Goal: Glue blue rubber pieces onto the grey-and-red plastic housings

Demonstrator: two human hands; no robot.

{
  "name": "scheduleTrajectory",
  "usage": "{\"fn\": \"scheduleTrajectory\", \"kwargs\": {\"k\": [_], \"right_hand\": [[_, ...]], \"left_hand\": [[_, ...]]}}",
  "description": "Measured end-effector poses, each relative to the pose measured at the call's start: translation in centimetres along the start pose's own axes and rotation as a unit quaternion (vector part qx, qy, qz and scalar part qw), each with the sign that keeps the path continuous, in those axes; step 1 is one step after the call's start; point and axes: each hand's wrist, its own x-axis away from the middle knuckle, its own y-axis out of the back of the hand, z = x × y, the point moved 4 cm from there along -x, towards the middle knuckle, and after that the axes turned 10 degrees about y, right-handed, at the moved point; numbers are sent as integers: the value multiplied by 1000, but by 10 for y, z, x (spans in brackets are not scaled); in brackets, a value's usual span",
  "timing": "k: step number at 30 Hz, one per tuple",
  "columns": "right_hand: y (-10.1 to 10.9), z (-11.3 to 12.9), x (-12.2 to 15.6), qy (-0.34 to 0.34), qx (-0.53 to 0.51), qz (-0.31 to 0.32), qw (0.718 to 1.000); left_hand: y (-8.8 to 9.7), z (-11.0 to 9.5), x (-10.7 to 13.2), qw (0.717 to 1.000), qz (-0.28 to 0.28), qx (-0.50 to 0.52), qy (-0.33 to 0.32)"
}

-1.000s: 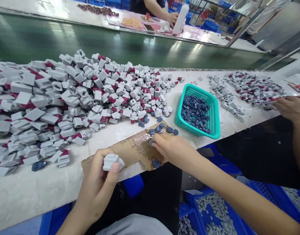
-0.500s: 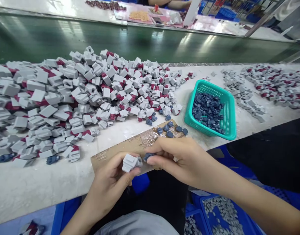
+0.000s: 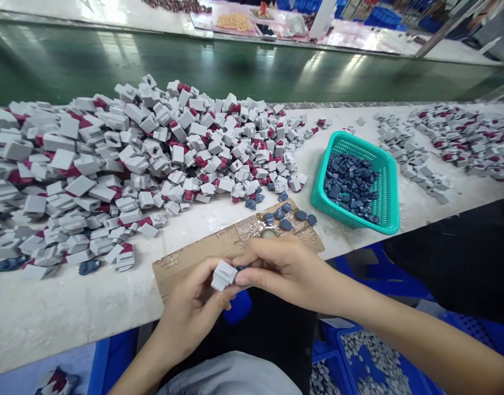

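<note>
My left hand (image 3: 194, 304) is closed around a light grey blocky plastic part (image 3: 224, 275), held above the table's front edge. My right hand (image 3: 272, 269) pinches a small dark blue plastic piece (image 3: 240, 268) against the right end of that grey part. Fingers cover most of the blue piece, so how far it sits in the grey part is hidden. Just beyond my hands lies a brown cardboard sheet (image 3: 194, 260) with a wet, shiny patch. Several loose dark blue pieces (image 3: 285, 224) rest on and around its far right end.
A large heap of grey and dark red parts (image 3: 153, 159) covers the table's left and middle. Right of the cardboard stands a green basket (image 3: 390, 219) of dark blue pieces. More grey parts (image 3: 424, 164) lie farther right. Blue bins (image 3: 346, 351) sit below the table.
My right hand has moved left and brought the blue piece from beside the grey part up against its end. The left hand has shifted slightly right with the grey part.
</note>
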Motion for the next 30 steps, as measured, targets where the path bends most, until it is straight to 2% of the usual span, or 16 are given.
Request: {"fn": "scheduleTrajectory", "kwargs": {"k": [1,3,5,6,7,11,14,17,19,21,23,24,25,27,29,30], "right_hand": [[1,-3,-1,-2,-29,-27,999],[7,-5,-5,-2,-60,-137,989],[12,-4,-12,-6,-81,-250,965],[11,-2,-16,-10,-96,-277,956],[8,0,-22,-14,-115,-278,953],[-16,0,-40,-31,-207,-194,958],[-30,-8,-43,-48,-213,-167,961],[-34,-15,-43,-64,-214,-154,962],[-31,-14,-44,-78,-242,-129,959],[-20,-7,-44,-78,-258,-107,957],[-1,0,-42,-69,-238,-124,961],[10,2,-38,-67,-216,-152,962],[22,3,-33,-69,-191,-185,962],[46,2,-19,-81,-144,-258,952],[75,-3,1,-92,-78,-331,936],[92,-7,12,-99,-15,-366,925]], "left_hand": [[-2,2,0,1000,12,-7,7],[-5,1,-1,999,27,-47,1],[-7,-5,0,994,26,-97,-30],[-8,-8,1,991,27,-119,-47],[-9,-11,1,988,29,-135,-64],[-14,-17,3,980,34,-160,-113],[-17,-14,3,979,36,-160,-123],[-16,-5,5,985,52,-139,-86],[-13,3,7,993,78,-85,-23],[-12,8,11,989,132,56,47],[-13,5,14,950,176,237,101],[-13,2,14,926,181,309,122],[-12,-2,14,907,170,358,141],[-6,-6,15,892,117,401,175],[12,-2,23,894,36,402,192],[28,4,31,903,-22,383,192]]}}
